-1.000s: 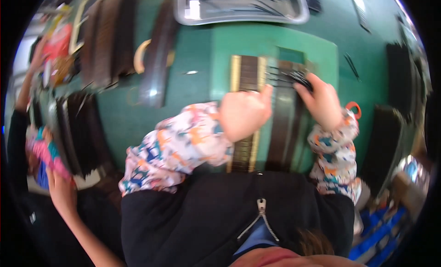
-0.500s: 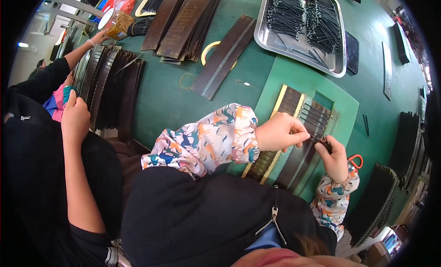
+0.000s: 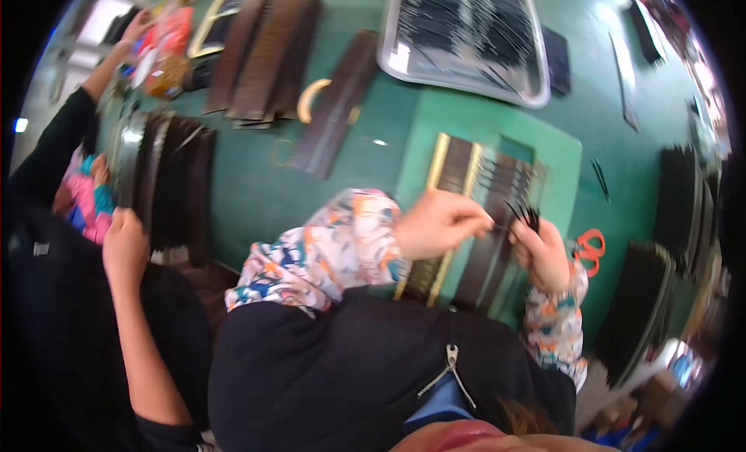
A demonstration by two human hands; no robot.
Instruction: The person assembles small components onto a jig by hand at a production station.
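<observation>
My right hand point(image 3: 538, 254) is closed round a small bunch of thin black wire-like pieces point(image 3: 530, 216), whose ends stick up past the fingers. To its left my left hand point(image 3: 443, 225) is held in a pinch; whatever lies between its fingertips is too blurred to make out. Both hands hover over a dark brown strip point(image 3: 475, 277) with a grey line along it. Across the strip's far part lie several black wire pieces point(image 3: 501, 180) side by side. Beneath is a green board point(image 3: 427, 125) with a yellow-edged brown bar point(image 3: 423, 277) left of the strip.
Many black wire pieces fill a metal tray point(image 3: 536, 98) at the back. Orange-handled scissors point(image 3: 590, 250) and black tweezers point(image 3: 601, 180) lie right. Brown strips point(image 3: 268, 55) are stacked at the back left, near a single strip point(image 3: 336, 110). A co-worker's arm point(image 3: 148, 343) is at left.
My hands have moved apart; the bunch in my right hand now fans upward. The head view has shifted. A co-worker's far hand has gone from the jar toward the red bag.
</observation>
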